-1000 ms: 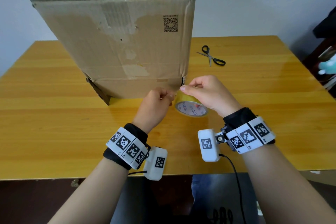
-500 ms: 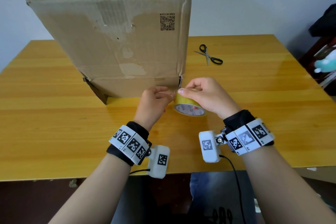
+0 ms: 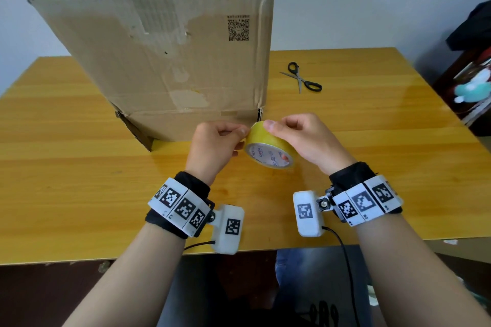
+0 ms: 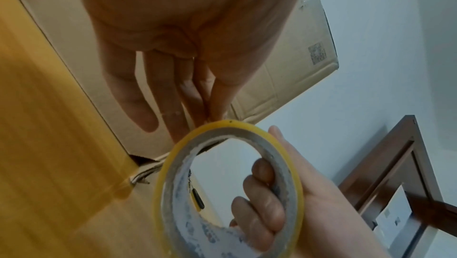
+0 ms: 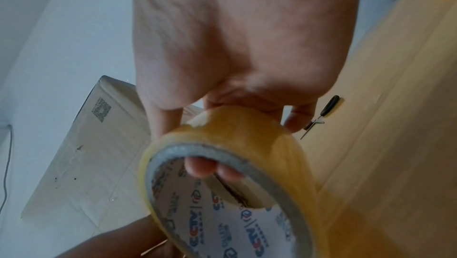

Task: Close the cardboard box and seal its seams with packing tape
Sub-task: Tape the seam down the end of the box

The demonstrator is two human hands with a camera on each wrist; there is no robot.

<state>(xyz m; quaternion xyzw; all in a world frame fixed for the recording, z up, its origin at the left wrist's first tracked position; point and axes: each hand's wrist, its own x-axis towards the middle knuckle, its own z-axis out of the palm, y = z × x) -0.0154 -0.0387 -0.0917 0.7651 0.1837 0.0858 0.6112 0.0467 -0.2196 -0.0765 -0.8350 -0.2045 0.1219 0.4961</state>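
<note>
Holding the tape roll [image 3: 269, 147] just above the table [image 3: 79, 194], the right hand [image 3: 305, 141] has fingers hooked thru the core and thumb on top of the outer wrap; roll is tilted, printed core facing the person. Left hand [image 3: 212, 145] sits touching the roll's left side, fingertips [image 4: 217, 109] pinched together at the roll's top edge, prob. on the tape's free end. Can't tell whether any tape is actually lifted yet; no loose strip shows in any view.

Just beyond the roll stands the cardboard box [image 3: 164, 56], its near bottom corner right behind the roll. Top flaps look folded down w/ old grey tape residue along the centre seam; bottom flap at the box's left corner gapes open a bit. Scissors [image 3: 303, 79] lie further back, well to the right of the roll and past the box's right edge.

Risks from here, my read:
- Tape end slips from the left pinch & re-sticks to the roll, if the pull is weak or fingers are only on the edge.
- Strip splits lengthwise or tears at an angle if peeled from one corner only.
- Pulled strip folds on itself or sticks to fingers before reaching the seam.
- Roll twists in the right-hand grip, since fingers only hook the core.
- New tape may bond poorly over the box's torn, fuzzy paper & old residue.
- Scissors are out of easy reach, so cutting means letting go w/ one hand.
</note>
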